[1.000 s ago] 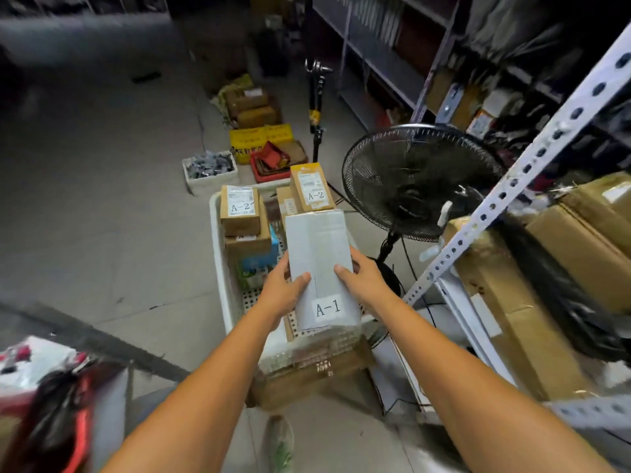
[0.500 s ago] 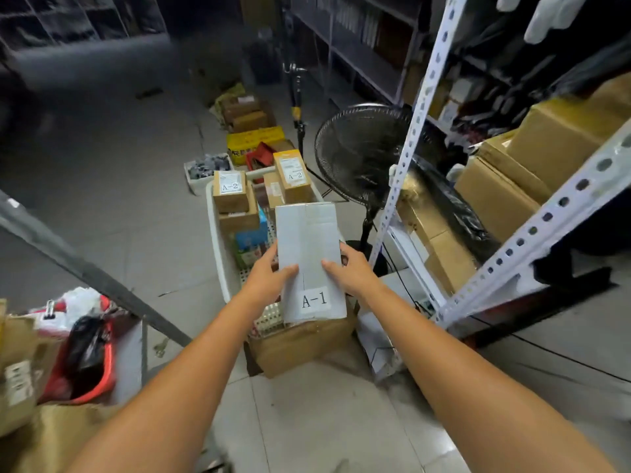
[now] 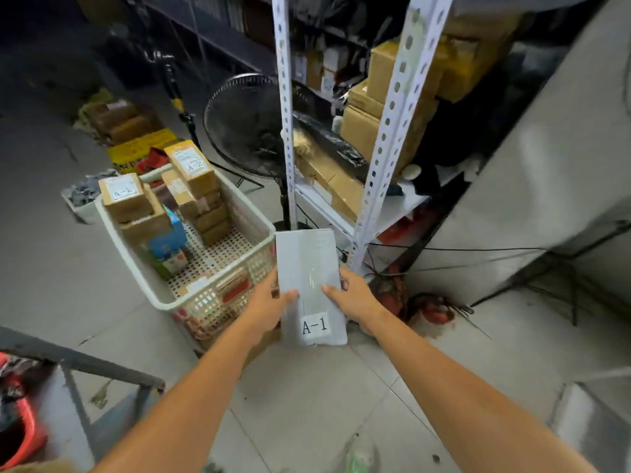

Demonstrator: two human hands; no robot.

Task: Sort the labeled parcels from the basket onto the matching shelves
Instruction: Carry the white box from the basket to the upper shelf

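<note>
Holding the white parcel [image 3: 309, 285] marked A-1 flat between both hands, the person has it clear of the basket [image 3: 218, 291], which stands on the floor at 10 o'clock from the parcel. The left hand [image 3: 269, 308] clamps the left long edge, thumb on the top face and fingers curled round the edge; the right hand [image 3: 355, 298] clamps the right long edge likewise. The parcel hangs above the floor tiles, label end toward the body, far end pointing to 12 o'clock at the foot of the white shelf rack [image 3: 392, 206]. The step in hand appears to be the carry to the A-1 shelf. No shelf marking is legible, so confirm it before release. Use both hands throughout, present the label face up, and steer the far end past the perforated upright [image 3: 386, 131]. Boxes marked A-2 [image 3: 123, 196] lie in the basket.
</note>
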